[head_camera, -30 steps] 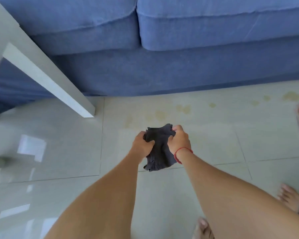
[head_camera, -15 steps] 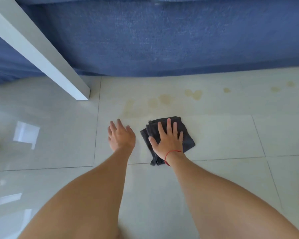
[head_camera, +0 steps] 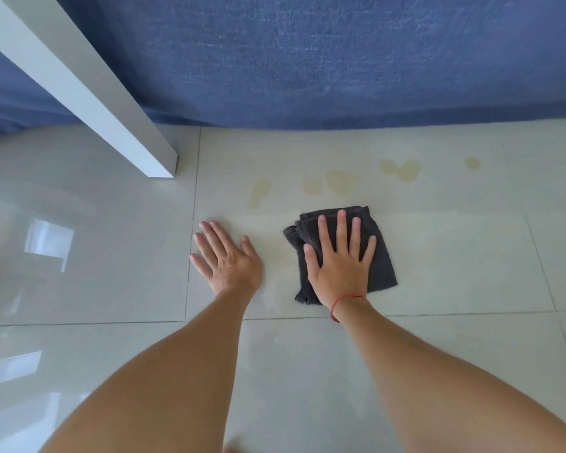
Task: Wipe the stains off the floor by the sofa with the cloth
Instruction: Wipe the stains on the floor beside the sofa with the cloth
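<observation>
A folded dark grey cloth (head_camera: 381, 266) lies flat on the pale tiled floor (head_camera: 455, 354). My right hand (head_camera: 340, 266), a red string at its wrist, presses palm-down on the cloth with fingers spread. My left hand (head_camera: 226, 256) rests flat on the bare tile just left of the cloth, holding nothing. Several yellowish stains (head_camera: 401, 170) dot the floor in a row beyond the cloth, near the base of the blue sofa (head_camera: 340, 60); the nearest stain (head_camera: 340, 183) is just past my right fingertips.
A white table leg (head_camera: 111, 103) slants down to the floor at the upper left, beside the sofa. More stains (head_camera: 472, 163) continue towards the right edge. Glossy tiles reflect light on the left.
A second ago both hands held the bunched cloth in the air. It then went down onto the floor; my right hand presses it flat and my left hand has moved left onto the tile.
</observation>
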### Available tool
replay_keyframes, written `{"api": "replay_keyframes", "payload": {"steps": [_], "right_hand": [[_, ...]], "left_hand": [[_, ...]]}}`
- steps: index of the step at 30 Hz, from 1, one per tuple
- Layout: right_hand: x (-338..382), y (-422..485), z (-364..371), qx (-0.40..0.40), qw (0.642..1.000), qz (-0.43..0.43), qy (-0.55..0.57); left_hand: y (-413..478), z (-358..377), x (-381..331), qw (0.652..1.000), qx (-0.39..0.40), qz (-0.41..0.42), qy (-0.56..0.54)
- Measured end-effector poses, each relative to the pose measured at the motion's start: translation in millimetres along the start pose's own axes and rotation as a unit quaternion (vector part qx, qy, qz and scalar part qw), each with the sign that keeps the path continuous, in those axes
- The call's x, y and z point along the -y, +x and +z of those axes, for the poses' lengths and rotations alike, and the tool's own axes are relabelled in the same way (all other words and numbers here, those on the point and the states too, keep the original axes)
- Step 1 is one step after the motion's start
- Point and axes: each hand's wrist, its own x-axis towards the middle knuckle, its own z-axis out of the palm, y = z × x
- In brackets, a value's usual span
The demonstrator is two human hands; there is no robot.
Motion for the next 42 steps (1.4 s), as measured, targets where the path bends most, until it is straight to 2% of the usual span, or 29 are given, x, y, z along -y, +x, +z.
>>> {"api": "replay_keyframes", "payload": {"steps": [4, 9, 12, 14, 17, 21, 24, 31, 36, 39, 42], "right_hand": [[23.2, 21.2, -0.3, 0.003, 1.0, -0.017, 0.007], [34.4, 42.4, 0.9, -0.01, 0.996, -0.09, -0.001], [19.4, 35.9, -1.1, 0.005, 0.989, -0.147, -0.006], [3.6, 33.9, -5.6, 0.014, 0.985, -0.175, -0.008], [-12.9, 44.4, -12.9, 0.026, 0.99, -0.135, 0.002], [6.2, 77.8, -13.8, 0.012, 1.0, -0.01, 0.022], [34.4, 90.8, -8.5, 0.003, 0.999, 0.021, 0.03], [51.6, 76.8, -1.4, 0.008, 0.998, -0.053, 0.016], [21.3, 57.4, -9.5, 0.032, 0.992, -0.123, -0.002], [-2.5, 60.2, -15.4, 0.038, 0.992, -0.12, -0.004], [3.8, 75.2, -15.6, 0.029, 0.997, -0.073, 0.001]], "left_hand": [[-0.8, 2.4, 0.6, 1.0, -0.018, 0.01, -0.006], [19.8, -11.8, 2.2, 0.988, -0.15, 0.035, -0.022], [46.3, -22.0, -2.1, 0.985, -0.164, 0.059, -0.01], [59.8, -22.7, -3.8, 0.988, -0.14, 0.065, 0.004], [68.2, -16.5, 1.6, 0.993, -0.092, 0.067, 0.01], [66.9, -10.3, 2.1, 0.991, -0.119, 0.067, 0.012], [67.4, -8.4, 1.0, 0.99, -0.123, 0.069, 0.014], [67.2, -9.7, 2.2, 0.99, -0.116, 0.072, 0.024], [65.2, -12.9, 1.5, 0.992, -0.106, 0.064, 0.017], [64.2, -12.5, 1.0, 0.992, -0.11, 0.064, 0.019], [65.4, -10.7, 1.4, 0.99, -0.122, 0.064, 0.018]]}}
